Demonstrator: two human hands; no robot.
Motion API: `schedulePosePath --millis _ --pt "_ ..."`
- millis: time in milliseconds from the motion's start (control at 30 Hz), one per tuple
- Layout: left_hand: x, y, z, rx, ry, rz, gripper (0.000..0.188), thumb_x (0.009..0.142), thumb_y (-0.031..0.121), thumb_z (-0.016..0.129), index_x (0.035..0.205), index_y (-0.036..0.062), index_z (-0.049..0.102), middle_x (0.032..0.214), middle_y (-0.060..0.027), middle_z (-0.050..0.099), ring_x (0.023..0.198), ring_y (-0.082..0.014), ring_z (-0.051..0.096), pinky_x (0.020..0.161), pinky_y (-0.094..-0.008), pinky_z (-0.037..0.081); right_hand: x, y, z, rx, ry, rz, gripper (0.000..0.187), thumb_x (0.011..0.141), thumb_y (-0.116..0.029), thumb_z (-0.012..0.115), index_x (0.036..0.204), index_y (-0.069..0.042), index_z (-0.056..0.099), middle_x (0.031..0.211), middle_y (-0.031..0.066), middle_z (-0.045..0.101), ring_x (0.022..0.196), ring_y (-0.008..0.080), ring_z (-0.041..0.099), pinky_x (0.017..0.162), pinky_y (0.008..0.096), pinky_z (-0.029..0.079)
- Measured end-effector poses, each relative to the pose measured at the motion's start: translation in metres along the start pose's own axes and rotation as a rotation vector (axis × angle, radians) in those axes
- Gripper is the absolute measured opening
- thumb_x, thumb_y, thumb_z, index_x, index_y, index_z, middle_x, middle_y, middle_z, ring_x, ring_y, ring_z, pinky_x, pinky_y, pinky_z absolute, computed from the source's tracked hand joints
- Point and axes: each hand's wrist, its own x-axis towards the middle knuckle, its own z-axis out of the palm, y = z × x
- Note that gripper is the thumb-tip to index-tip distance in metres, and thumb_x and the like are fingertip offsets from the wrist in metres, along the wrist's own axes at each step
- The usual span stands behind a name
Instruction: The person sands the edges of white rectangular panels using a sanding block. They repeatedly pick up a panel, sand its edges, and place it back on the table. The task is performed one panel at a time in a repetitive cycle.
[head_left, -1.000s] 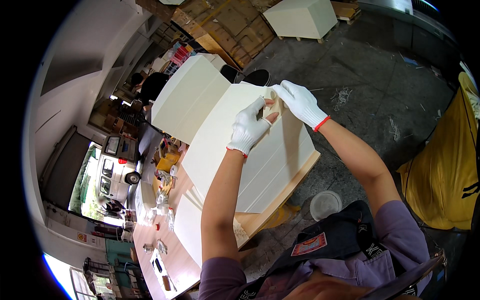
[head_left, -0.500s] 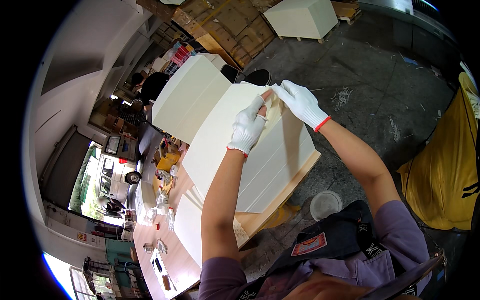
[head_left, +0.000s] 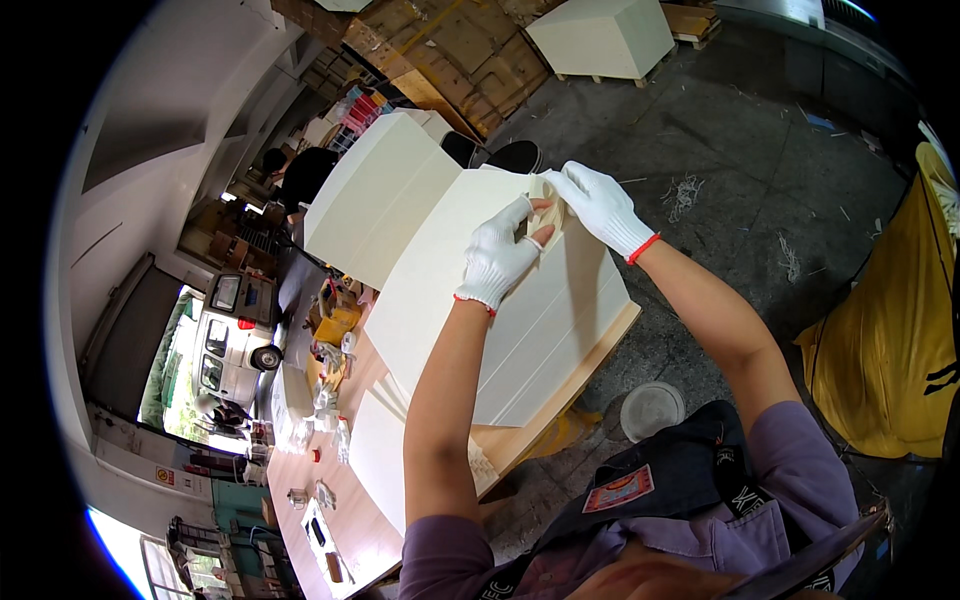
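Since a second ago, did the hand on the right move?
No. The right hand stays at the far corner of the cream panel, pinching the same small tan piece with the left hand.

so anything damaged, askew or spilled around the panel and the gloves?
Nothing damaged that shows. The cream grooved panel overhangs the wooden bench on the floor side. Both white-gloved hands, left and right, pinch a small tan sheet at its far edge. Pale shreds litter the concrete floor.
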Motion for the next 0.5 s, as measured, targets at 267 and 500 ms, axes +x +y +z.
schedulePosePath --millis 267,500 --pt "-0.001 -0.005 0.007 0.145 0.103 0.187 0.045 0.090 0.022 0.075 0.134 0.0206 0.070 0.112 -0.0134 0.076 0.097 -0.0307 0.074 0.086 -0.0391 0.058 0.001 0.000 -0.005 0.003 -0.010 -0.032 0.055 0.106 -0.057 0.047 0.097 -0.005 0.061 0.092 0.0183 0.068 0.089 0.0401 0.066 0.079 0.0464 0.049" --pt "-0.012 -0.003 0.016 0.333 0.263 0.418 0.054 0.085 0.016 0.071 0.138 0.0283 0.068 0.121 -0.0113 0.074 0.100 -0.0367 0.072 0.086 -0.0438 0.060 -0.002 0.013 -0.042 -0.238 -0.077 0.041 0.059 0.102 -0.064 0.050 0.102 -0.008 0.068 0.087 0.0151 0.072 0.087 0.0359 0.071 0.078 0.0450 0.052"
